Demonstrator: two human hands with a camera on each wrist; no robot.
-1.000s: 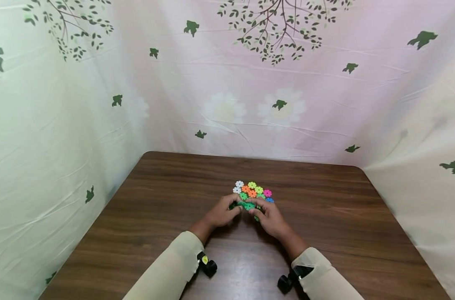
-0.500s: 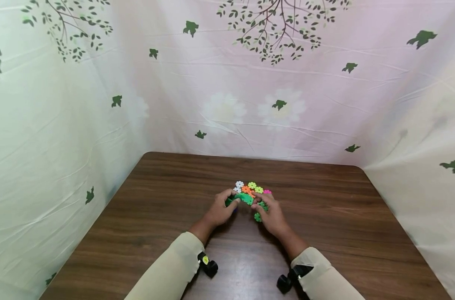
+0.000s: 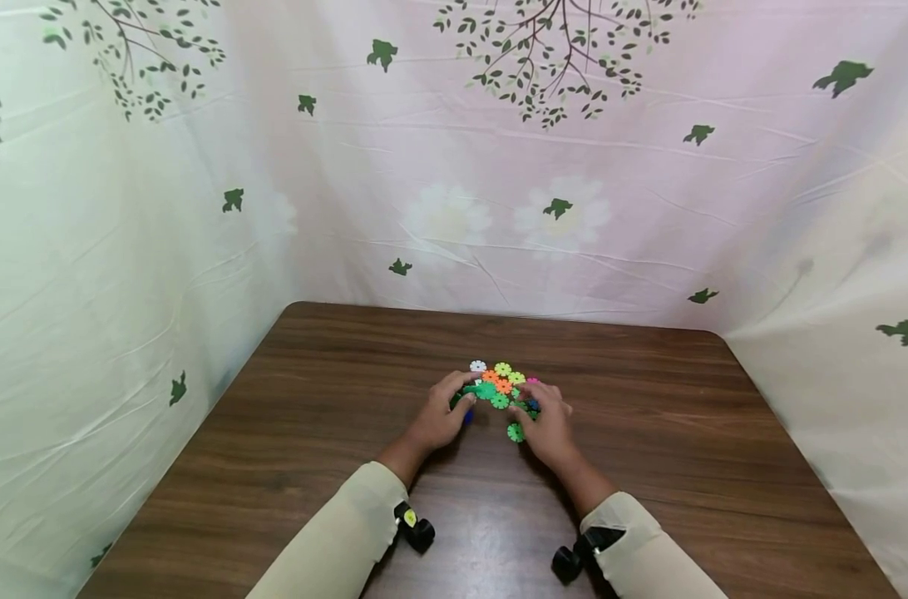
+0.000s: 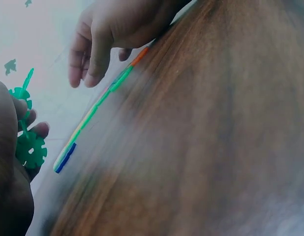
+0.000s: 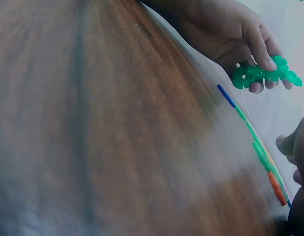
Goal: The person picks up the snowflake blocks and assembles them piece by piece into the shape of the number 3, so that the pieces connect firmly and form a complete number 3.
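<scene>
The person's left hand (image 3: 436,418) is pinching a cluster of joined green plastic flower-shaped discs (image 3: 487,391), which is hanging above the brown wood-grain table (image 3: 334,374). The right hand (image 3: 550,423) — fingers loosely extended — is hovering over multicoloured flat flower-shaped discs (image 3: 503,386) lying there.

Up at the person's head, one camera faces forward and down, wide enough for the whole width of the table (image 3: 334,399) and the cloth (image 3: 454,158) behind. The left wrist camera (image 3: 419,535) and right wrist camera (image 3: 567,565) skim the wood, tilted; left hand (image 3: 437,418) and right hand (image 3: 551,423) each loom at their own view's edge. All three catch the green discs (image 5: 267,73).
</scene>
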